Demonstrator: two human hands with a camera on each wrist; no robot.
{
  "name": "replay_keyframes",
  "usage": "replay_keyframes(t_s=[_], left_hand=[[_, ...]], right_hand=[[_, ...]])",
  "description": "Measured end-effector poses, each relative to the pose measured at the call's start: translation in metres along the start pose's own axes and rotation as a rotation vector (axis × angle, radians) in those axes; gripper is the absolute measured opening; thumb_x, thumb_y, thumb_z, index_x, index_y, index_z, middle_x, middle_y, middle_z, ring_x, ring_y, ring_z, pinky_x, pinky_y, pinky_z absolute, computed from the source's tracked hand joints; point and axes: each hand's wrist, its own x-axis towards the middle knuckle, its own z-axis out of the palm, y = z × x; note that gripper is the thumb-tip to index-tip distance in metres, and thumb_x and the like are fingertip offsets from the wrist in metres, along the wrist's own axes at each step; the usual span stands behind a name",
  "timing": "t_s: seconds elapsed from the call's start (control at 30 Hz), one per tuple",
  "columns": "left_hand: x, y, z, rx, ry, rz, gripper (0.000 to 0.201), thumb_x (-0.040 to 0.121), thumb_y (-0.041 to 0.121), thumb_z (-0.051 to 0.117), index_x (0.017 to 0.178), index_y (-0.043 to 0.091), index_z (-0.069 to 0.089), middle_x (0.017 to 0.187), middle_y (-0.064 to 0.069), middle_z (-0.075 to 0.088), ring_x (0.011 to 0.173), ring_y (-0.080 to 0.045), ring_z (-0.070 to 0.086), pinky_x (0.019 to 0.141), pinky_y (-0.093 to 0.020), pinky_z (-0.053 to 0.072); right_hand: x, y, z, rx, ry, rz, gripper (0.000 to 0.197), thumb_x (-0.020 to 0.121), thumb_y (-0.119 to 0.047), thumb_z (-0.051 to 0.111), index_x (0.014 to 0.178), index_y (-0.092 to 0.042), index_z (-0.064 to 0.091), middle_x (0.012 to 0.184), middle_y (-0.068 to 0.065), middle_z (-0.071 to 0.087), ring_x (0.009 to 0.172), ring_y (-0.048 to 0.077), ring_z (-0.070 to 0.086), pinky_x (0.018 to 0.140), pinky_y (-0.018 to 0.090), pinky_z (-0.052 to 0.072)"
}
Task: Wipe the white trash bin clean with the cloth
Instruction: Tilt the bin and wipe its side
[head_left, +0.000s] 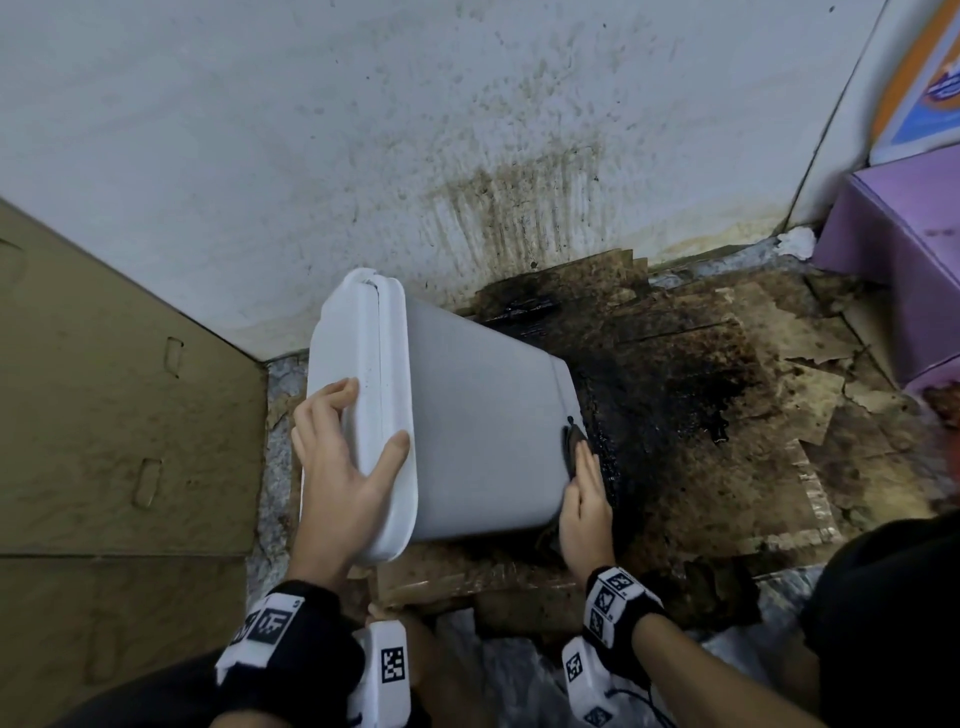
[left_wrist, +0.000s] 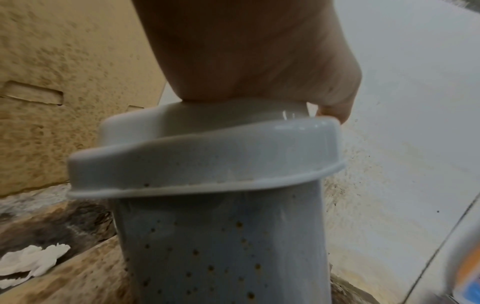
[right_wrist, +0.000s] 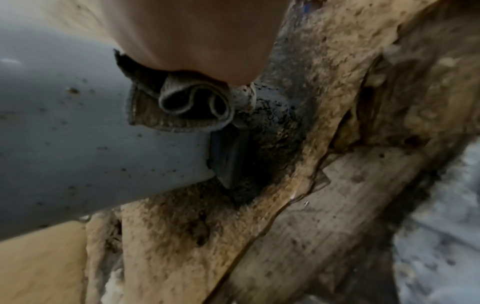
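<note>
The white trash bin (head_left: 478, 415) is tipped over, its lid to the left and its base to the right, low over the dirty floor. My left hand (head_left: 340, 462) grips the lid end, fingers across the top and thumb hooked over the rim; the left wrist view shows the palm (left_wrist: 246, 61) on the lid above the speckled bin wall (left_wrist: 221, 246). My right hand (head_left: 584, 499) lies with straight fingers along the base end, pressing a dark grey cloth (head_left: 574, 441) against it. The right wrist view shows the cloth (right_wrist: 182, 109) bunched under the hand (right_wrist: 194, 41) on the spotted bin (right_wrist: 78, 133).
Soaked, black-stained cardboard (head_left: 727, 415) covers the floor under and right of the bin. A brown cardboard box (head_left: 104, 389) stands on the left, a purple box (head_left: 893, 249) at the far right. The splattered wall (head_left: 467, 130) is just behind. Crumpled white paper (left_wrist: 31, 259) lies on the floor.
</note>
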Motion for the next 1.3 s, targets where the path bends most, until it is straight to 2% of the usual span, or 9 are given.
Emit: replay_keyframes(t_s=[0.13,0.3,0.37,0.47,0.67,0.9,1.03,1.17,1.3], left_hand=[[0.000,0.001,-0.001,-0.006,-0.003,-0.003,0.055,0.083,0.055,0.060,0.130,0.038,0.037,0.132,0.020,0.032,0.134,-0.009,0.030,0.114,-0.042,0.033],[-0.001,0.000,-0.001,-0.004,0.001,-0.019,0.055,0.082,0.055,0.060,0.129,0.037,0.038,0.134,0.015,0.033,0.134,-0.008,0.030,0.115,-0.044,0.032],[-0.001,-0.001,-0.001,0.001,0.002,-0.016,0.055,0.083,0.055,0.060,0.130,0.035,0.038,0.135,0.014,0.033,0.132,-0.007,0.030,0.116,-0.047,0.033],[0.000,0.000,-0.001,0.018,0.005,-0.007,0.056,0.083,0.055,0.059,0.130,0.035,0.038,0.135,0.014,0.033,0.130,-0.007,0.030,0.116,-0.051,0.033],[0.000,0.003,0.003,0.033,0.014,0.038,0.053,0.085,0.052,0.058,0.129,0.034,0.036,0.135,0.013,0.032,0.128,-0.006,0.030,0.114,-0.046,0.032],[-0.001,-0.002,0.002,0.027,0.020,0.023,0.053,0.085,0.053,0.059,0.129,0.034,0.037,0.135,0.014,0.033,0.128,-0.006,0.030,0.114,-0.051,0.035],[-0.001,-0.003,0.000,0.012,0.025,0.012,0.053,0.084,0.052,0.060,0.129,0.033,0.039,0.137,0.013,0.034,0.129,-0.006,0.030,0.114,-0.052,0.035],[-0.001,0.000,0.001,0.019,0.024,0.033,0.054,0.085,0.052,0.060,0.130,0.033,0.038,0.138,0.013,0.034,0.130,-0.006,0.031,0.115,-0.047,0.033],[-0.001,0.003,0.003,0.007,0.013,0.021,0.055,0.085,0.051,0.060,0.131,0.034,0.036,0.137,0.014,0.033,0.132,-0.006,0.029,0.117,-0.043,0.031]], right_hand=[[0.007,0.002,0.008,0.023,0.085,0.099,0.053,0.106,-0.001,0.033,0.158,-0.008,0.032,0.167,0.004,0.027,0.157,0.020,0.015,0.126,0.026,0.008],[0.007,-0.005,0.014,0.048,0.156,0.139,0.052,0.103,0.002,0.035,0.155,-0.004,0.037,0.164,0.010,0.033,0.156,0.027,0.020,0.125,0.026,0.009],[0.004,-0.016,0.020,0.059,0.205,0.119,0.052,0.101,0.000,0.036,0.153,-0.003,0.041,0.161,0.014,0.038,0.153,0.030,0.027,0.127,0.032,0.014],[-0.011,-0.049,0.032,0.085,0.165,0.034,0.054,0.101,0.002,0.038,0.154,-0.006,0.040,0.163,0.009,0.036,0.154,0.024,0.027,0.128,0.036,0.016],[-0.065,-0.140,0.051,0.156,-0.132,-0.304,0.056,0.105,-0.005,0.033,0.159,-0.021,0.030,0.167,-0.014,0.023,0.155,-0.003,0.009,0.125,0.019,0.009],[-0.048,-0.120,0.030,-0.059,-0.258,-0.581,0.061,0.104,0.004,0.037,0.161,-0.014,0.024,0.169,-0.005,0.021,0.158,0.013,0.013,0.128,0.030,0.014],[-0.029,-0.080,0.016,-0.043,-0.217,-0.458,0.062,0.103,0.007,0.036,0.160,-0.015,0.027,0.168,-0.007,0.023,0.157,0.011,0.014,0.128,0.029,0.013],[-0.004,-0.034,-0.002,-0.076,-0.131,-0.203,0.060,0.104,0.005,0.032,0.161,-0.013,0.024,0.169,-0.007,0.017,0.157,0.009,0.012,0.128,0.032,0.010],[-0.001,-0.039,-0.001,-0.081,-0.102,-0.069,0.058,0.105,0.003,0.033,0.161,-0.011,0.022,0.170,0.000,0.016,0.156,0.007,0.008,0.121,0.009,0.000]])
